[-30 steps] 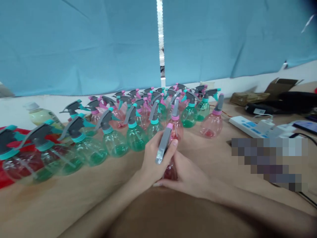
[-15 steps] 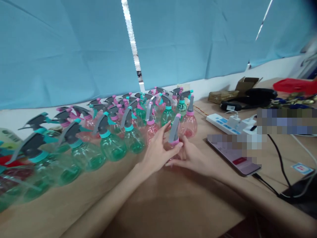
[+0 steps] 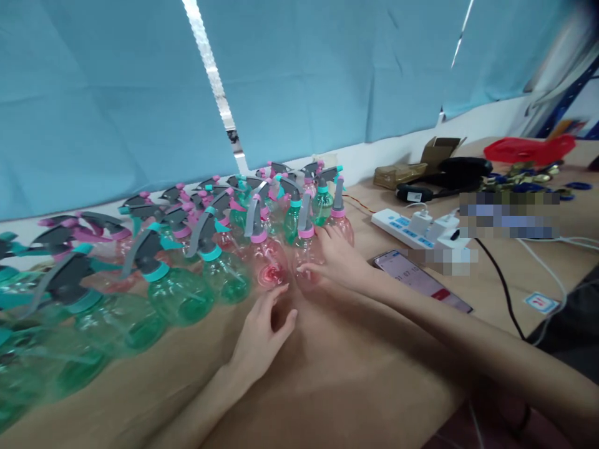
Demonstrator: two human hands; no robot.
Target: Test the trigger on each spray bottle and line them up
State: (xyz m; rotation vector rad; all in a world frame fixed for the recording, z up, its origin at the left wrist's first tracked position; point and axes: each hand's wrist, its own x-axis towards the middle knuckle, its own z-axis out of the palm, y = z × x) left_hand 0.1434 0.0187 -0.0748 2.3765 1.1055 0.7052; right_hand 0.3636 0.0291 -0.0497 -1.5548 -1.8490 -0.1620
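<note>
My right hand (image 3: 337,259) has its fingers and thumb around the body of a pink spray bottle (image 3: 306,246), which stands upright at the right end of the front row. The bottle has a pink collar and a grey trigger head. In front of the row, my left hand (image 3: 266,327) holds nothing, thumb and fingers apart. Just beyond its fingertips stands another pink spray bottle (image 3: 267,265). A green spray bottle (image 3: 227,274) with a turquoise collar is to the left of that one, with several more green ones further left.
More pink and green bottles crowd behind the front row, against the blue curtain (image 3: 299,81). To the right lie a phone (image 3: 423,280), a white power strip (image 3: 402,229) with cables, a cardboard box (image 3: 440,153) and a red plastic piece (image 3: 528,149). The brown table (image 3: 346,380) extends toward me.
Both hands were around the pink spray bottle; it now stands beside the other pink one. My left hand has let go and drawn back to the left. The view has shifted right.
</note>
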